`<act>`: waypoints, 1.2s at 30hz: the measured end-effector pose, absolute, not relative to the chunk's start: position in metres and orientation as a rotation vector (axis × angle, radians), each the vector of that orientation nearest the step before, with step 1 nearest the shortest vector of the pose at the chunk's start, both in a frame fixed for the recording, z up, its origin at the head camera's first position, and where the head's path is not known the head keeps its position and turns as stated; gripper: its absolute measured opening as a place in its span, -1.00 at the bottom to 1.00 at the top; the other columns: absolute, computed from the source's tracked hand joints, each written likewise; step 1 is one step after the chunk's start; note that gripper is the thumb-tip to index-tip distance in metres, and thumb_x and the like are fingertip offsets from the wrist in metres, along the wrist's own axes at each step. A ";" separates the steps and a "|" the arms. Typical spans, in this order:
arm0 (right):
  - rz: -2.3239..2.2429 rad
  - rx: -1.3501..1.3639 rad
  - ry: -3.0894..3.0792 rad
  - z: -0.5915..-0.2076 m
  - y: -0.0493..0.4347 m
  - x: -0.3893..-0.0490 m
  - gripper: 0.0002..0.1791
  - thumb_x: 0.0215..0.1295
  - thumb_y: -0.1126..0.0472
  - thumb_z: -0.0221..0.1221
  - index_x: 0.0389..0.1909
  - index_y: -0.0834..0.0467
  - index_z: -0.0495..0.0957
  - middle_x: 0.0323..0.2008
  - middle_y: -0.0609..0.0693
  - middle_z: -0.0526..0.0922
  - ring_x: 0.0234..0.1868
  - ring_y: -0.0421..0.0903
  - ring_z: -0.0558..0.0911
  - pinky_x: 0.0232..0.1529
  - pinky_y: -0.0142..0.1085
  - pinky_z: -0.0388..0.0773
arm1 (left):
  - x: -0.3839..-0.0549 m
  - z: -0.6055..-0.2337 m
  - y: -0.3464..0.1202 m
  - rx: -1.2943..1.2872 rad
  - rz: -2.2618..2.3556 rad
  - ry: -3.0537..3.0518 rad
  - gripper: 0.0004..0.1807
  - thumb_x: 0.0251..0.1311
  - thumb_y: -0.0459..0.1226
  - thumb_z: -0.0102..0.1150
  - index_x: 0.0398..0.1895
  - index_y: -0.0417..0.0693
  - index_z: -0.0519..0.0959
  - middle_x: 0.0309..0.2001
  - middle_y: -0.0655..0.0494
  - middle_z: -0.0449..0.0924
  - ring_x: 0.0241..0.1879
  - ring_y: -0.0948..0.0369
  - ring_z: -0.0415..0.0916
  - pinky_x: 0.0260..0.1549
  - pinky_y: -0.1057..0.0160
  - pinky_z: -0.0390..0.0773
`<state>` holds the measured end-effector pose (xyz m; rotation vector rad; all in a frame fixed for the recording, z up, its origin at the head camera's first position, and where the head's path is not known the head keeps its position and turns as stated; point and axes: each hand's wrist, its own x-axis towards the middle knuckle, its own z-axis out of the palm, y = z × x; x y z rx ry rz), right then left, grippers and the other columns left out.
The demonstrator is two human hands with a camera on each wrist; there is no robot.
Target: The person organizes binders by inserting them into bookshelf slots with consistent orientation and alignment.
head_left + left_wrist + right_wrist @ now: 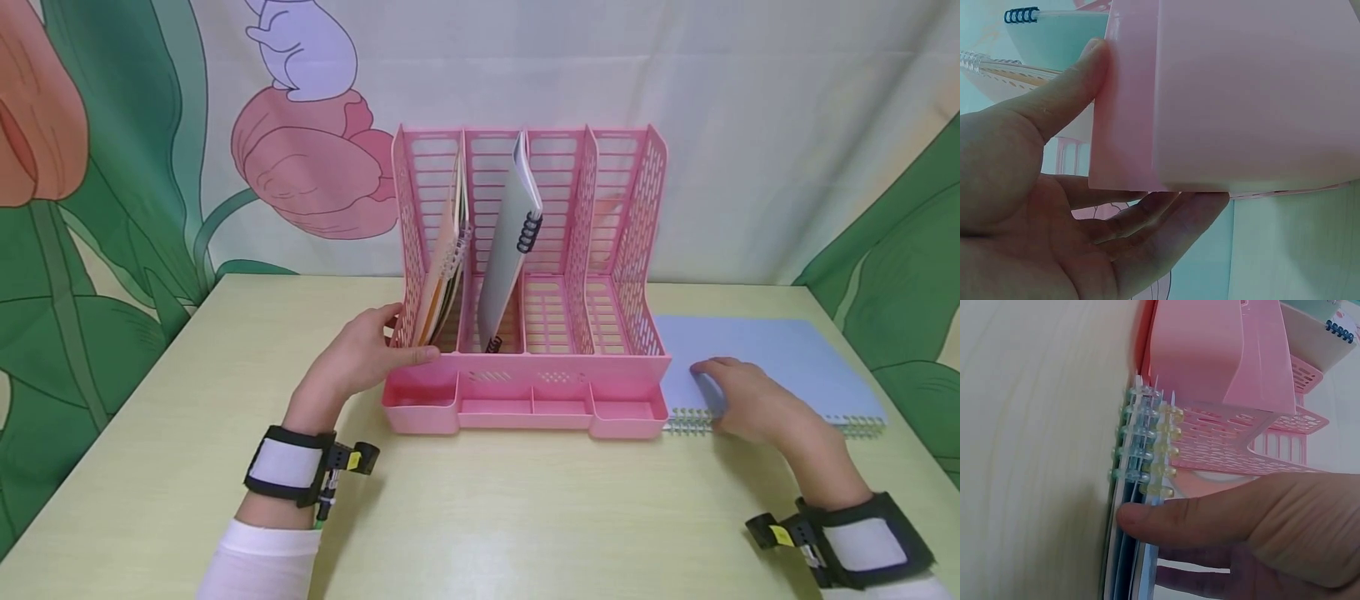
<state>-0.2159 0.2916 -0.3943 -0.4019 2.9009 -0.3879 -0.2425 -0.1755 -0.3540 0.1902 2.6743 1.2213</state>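
Note:
A pink file rack (555, 365) with upright dividers and a front tray stands on the table. My left hand (360, 352) grips its front left corner, thumb over the front panel and fingers round the side, as the left wrist view shows. A few spiral notebooks with pale blue covers (795, 358) lie stacked flat at the rack's right side. My right hand (757, 402) is at their coil edge (1144, 447); the thumb presses across the edges and the other fingers lie on the top cover, partly hidden.
Cream-covered notebooks (442, 275) lean in the rack's leftmost slot. A grey-covered spiral notebook (506, 250) tilts in the second slot. A printed curtain (735, 167) hangs behind the pale wooden table (525, 517).

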 end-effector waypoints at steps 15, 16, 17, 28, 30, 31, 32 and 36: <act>-0.342 -0.437 2.881 -0.394 0.295 -0.213 -0.32 0.05 0.44 0.43 0.24 0.48 0.47 0.26 0.53 0.42 0.31 0.52 0.33 0.27 0.36 0.29 | -0.241 -0.353 -0.176 0.184 1.238 2.664 -0.07 0.24 -0.07 0.45 0.57 -0.20 0.21 0.26 -0.24 0.45 0.15 -0.11 0.44 0.05 -0.07 0.59; -0.335 -0.443 2.878 -0.394 0.295 -0.213 -0.32 0.06 0.44 0.43 0.24 0.49 0.47 0.25 0.54 0.42 0.31 0.52 0.33 0.27 0.36 0.29 | -0.241 -0.353 -0.176 0.185 1.239 2.662 -0.07 0.24 -0.07 0.44 0.57 -0.20 0.20 0.26 -0.24 0.45 0.15 -0.11 0.44 0.05 -0.07 0.59; -0.329 -0.445 2.875 -0.394 0.295 -0.213 -0.33 0.07 0.44 0.42 0.24 0.49 0.47 0.26 0.54 0.42 0.32 0.52 0.32 0.28 0.36 0.28 | -0.241 -0.354 -0.176 0.186 1.237 2.663 -0.06 0.24 -0.07 0.44 0.57 -0.20 0.20 0.27 -0.24 0.45 0.15 -0.11 0.44 0.05 -0.06 0.60; -0.289 -0.412 2.816 -0.392 0.294 -0.213 -0.38 0.19 0.40 0.36 0.28 0.47 0.46 0.28 0.54 0.39 0.34 0.52 0.29 0.28 0.37 0.26 | -0.242 -0.355 -0.176 0.190 1.238 2.663 -0.06 0.25 -0.05 0.44 0.57 -0.21 0.20 0.24 -0.23 0.48 0.13 -0.12 0.47 0.05 -0.05 0.59; -0.287 -0.400 2.807 -0.391 0.294 -0.212 -0.39 0.21 0.39 0.36 0.29 0.47 0.45 0.29 0.54 0.39 0.35 0.52 0.29 0.28 0.37 0.26 | -0.242 -0.355 -0.176 0.192 1.245 2.657 -0.06 0.25 -0.05 0.44 0.57 -0.21 0.20 0.24 -0.22 0.48 0.13 -0.12 0.47 0.05 -0.05 0.59; -0.285 -0.399 2.804 -0.390 0.294 -0.212 -0.39 0.22 0.39 0.36 0.29 0.47 0.45 0.29 0.54 0.39 0.35 0.52 0.28 0.28 0.38 0.26 | -0.242 -0.355 -0.176 0.194 1.246 2.657 -0.06 0.25 -0.05 0.44 0.57 -0.21 0.20 0.24 -0.22 0.48 0.13 -0.12 0.47 0.05 -0.05 0.59; -0.284 -0.397 2.801 -0.390 0.294 -0.212 -0.39 0.22 0.38 0.36 0.29 0.47 0.45 0.29 0.54 0.38 0.35 0.52 0.28 0.28 0.38 0.26 | -0.242 -0.355 -0.176 0.194 1.247 2.656 -0.06 0.24 -0.05 0.44 0.57 -0.21 0.20 0.24 -0.22 0.48 0.13 -0.12 0.48 0.05 -0.05 0.59; -0.272 -0.404 2.791 -0.388 0.293 -0.210 -0.39 0.23 0.39 0.35 0.29 0.47 0.45 0.28 0.55 0.38 0.34 0.53 0.29 0.27 0.38 0.28 | -0.242 -0.355 -0.176 0.191 1.250 2.654 -0.05 0.23 -0.04 0.45 0.57 -0.20 0.20 0.24 -0.21 0.48 0.13 -0.12 0.47 0.06 -0.05 0.59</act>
